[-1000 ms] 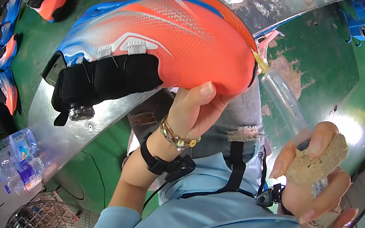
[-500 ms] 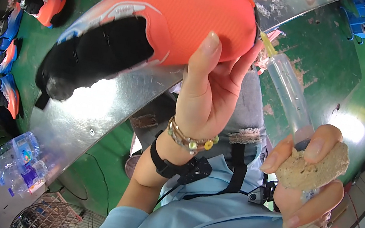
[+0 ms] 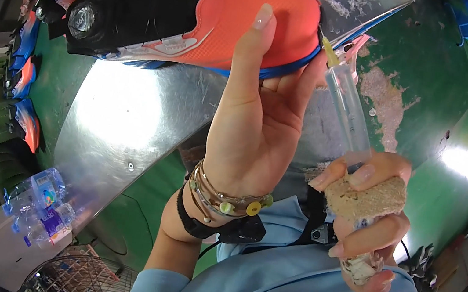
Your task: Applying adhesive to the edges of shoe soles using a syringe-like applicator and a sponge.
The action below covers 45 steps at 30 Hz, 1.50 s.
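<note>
- Orange shoe point(image 3: 231, 15), upper centre of the frame: left hand point(image 3: 256, 125) clasps its toe, tilting the sole seam toward the nozzle.
- Clear syringe point(image 3: 348, 109), centre right: right hand point(image 3: 367, 221) grips it alongside a tan sponge point(image 3: 364, 199), tip touching the blue sole edge, apparently to reach the seam.

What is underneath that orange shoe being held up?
Under the orange sports shoe with the black collar, the left hand props it from below, above a shiny curved metal table. The fingers cover part of the shoe's side; the sole faces away, unseen.
</note>
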Tool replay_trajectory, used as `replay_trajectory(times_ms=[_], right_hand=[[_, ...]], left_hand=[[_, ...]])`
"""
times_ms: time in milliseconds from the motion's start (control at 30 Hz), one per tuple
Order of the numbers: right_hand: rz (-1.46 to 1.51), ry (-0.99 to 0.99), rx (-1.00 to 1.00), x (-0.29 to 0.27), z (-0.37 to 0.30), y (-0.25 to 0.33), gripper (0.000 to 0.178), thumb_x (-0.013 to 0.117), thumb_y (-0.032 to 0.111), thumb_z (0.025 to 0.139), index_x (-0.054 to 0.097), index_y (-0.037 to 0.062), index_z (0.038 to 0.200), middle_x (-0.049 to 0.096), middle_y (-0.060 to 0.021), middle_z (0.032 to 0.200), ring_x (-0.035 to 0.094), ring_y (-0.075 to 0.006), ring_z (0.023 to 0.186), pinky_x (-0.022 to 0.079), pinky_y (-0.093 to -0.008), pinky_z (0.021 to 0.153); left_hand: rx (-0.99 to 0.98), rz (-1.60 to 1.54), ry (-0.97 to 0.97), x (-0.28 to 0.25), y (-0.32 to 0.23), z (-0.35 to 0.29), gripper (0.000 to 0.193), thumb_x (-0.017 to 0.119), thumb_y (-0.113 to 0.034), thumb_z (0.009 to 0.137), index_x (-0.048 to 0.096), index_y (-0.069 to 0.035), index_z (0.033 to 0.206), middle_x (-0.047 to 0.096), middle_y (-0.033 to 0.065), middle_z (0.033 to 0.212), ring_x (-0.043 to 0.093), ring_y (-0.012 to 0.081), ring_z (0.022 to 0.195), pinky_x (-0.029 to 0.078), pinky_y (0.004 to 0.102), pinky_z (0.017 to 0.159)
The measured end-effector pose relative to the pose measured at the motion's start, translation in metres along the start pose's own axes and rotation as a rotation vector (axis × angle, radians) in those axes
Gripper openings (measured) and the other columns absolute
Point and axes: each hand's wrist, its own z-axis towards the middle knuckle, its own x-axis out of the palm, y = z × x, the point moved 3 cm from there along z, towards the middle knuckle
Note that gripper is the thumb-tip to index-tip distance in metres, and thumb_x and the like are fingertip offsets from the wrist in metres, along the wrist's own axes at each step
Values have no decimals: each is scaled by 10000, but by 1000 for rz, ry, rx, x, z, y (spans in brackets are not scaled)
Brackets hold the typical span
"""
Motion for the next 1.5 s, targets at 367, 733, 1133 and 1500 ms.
replay_trajectory(times_ms=[367, 733, 1133, 1500], right_hand=[[-17, 51, -47, -3, -8, -5, 430, 537, 544, 756, 583, 149, 592, 371, -144, 1003, 528, -328, 786, 495, -388, 646], [19, 75, -300, 2, -7, -5, 427, 573, 480, 728, 627, 58, 760, 425, -260, 1067, 554, -348, 841, 495, -389, 642], [-1132, 240, -423, 7, 72, -9, 751, 596, 612, 650, 608, -13, 1066, 394, -201, 1126, 486, -308, 988, 418, -394, 803], [-1126, 39, -365, -9, 60, 19, 515, 580, 480, 718, 652, 28, 954, 409, -216, 1146, 474, -308, 1043, 411, -410, 845]], left_hand=[[0, 44, 41, 1, -5, -1, 457, 622, -283, 819, 480, 17, 1134, 553, 135, 1127, 559, 188, 1000, 508, 251, 808], [1, -25, 29, -1, -13, -10, 442, 606, -262, 829, 472, 14, 1148, 541, 122, 1147, 529, 207, 1067, 486, 280, 883], [-8, -7, 165, -10, -24, -34, 359, 584, -246, 844, 479, -36, 1116, 565, 60, 1080, 568, 174, 989, 483, 328, 897], [3, -138, 237, -22, -34, -20, 248, 583, -215, 849, 548, -49, 1030, 588, 33, 1030, 567, 151, 972, 457, 353, 921]])
